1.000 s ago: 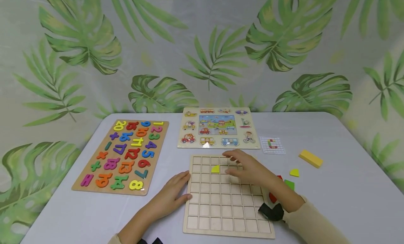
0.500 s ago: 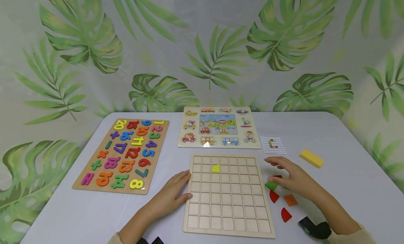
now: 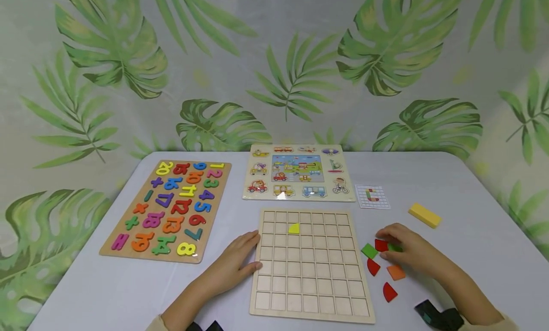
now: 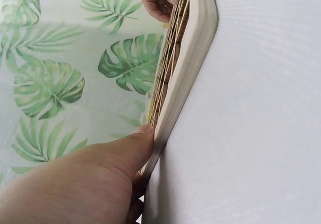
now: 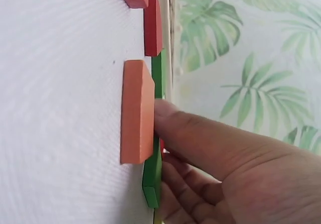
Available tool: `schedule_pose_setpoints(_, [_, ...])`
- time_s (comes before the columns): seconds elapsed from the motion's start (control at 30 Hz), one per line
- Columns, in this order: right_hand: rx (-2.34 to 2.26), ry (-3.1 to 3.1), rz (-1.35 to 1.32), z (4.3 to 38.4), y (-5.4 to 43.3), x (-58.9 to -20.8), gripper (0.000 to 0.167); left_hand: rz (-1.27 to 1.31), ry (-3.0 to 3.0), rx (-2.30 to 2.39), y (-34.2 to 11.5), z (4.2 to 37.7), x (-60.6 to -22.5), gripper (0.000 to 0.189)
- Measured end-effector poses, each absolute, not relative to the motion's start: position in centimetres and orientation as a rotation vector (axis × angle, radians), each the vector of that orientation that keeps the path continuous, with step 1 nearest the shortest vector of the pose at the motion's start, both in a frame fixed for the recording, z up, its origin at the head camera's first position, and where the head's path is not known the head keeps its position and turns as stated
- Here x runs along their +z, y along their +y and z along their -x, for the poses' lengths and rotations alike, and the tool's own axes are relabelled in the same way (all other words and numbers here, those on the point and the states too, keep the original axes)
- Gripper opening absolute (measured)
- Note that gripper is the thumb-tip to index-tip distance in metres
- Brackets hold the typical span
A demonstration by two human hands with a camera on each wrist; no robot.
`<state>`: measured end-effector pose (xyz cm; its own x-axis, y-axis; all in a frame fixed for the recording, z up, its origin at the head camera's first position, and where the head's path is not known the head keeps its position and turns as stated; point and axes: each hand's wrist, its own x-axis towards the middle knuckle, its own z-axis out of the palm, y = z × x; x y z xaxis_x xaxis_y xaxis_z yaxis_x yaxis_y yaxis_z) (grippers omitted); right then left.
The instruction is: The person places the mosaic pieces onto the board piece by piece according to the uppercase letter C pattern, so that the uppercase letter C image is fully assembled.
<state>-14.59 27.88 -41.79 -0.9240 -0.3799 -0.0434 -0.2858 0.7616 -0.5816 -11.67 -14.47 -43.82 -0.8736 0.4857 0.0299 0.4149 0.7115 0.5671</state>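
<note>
A square wooden grid board lies on the table, with a yellow quarter-round piece in one of its upper cells. My left hand rests against the board's left edge, fingertips and thumb touching the rim; the left wrist view shows the thumb along it. Right of the board, my right hand pinches a red block between thumb and fingers. Under that hand a green block is partly hidden. Around it lie another green block, an orange block and two red quarter-rounds.
A number puzzle board lies at the left. Behind the grid stands a vehicle picture puzzle, with a small pattern card beside it. A yellow block lies at the right. A leaf-patterned cloth hangs behind the table.
My right hand has moved from above the grid board rightward to the loose blocks and now has its fingers around a red one. The left hand stays at the board's edge.
</note>
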Motion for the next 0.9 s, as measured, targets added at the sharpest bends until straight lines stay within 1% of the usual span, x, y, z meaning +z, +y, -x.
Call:
schedule_pose_setpoints(0.13, [-0.872,2.816,0.518,14.5,27.9,-41.7,0.028,-0.74,2.793,0.884,-14.4,11.6,-43.8,0.064])
schedule_pose_setpoints(0.47, [-0.893,2.92,0.549,14.4,27.2,-41.0,0.031,-0.735,2.786,0.889,-14.4,11.6,-43.6,0.064])
schedule_pose_setpoints(0.7, [-0.952,3.053,0.747,14.2,25.2,-39.5,0.032,-0.741,2.79,0.889,-14.5,11.6,-43.7,0.065])
schedule_pose_setpoints(0.9, [-1.075,3.042,0.932,15.0,22.2,-38.1,0.032,-0.747,2.794,0.89,-14.5,11.6,-43.8,0.065])
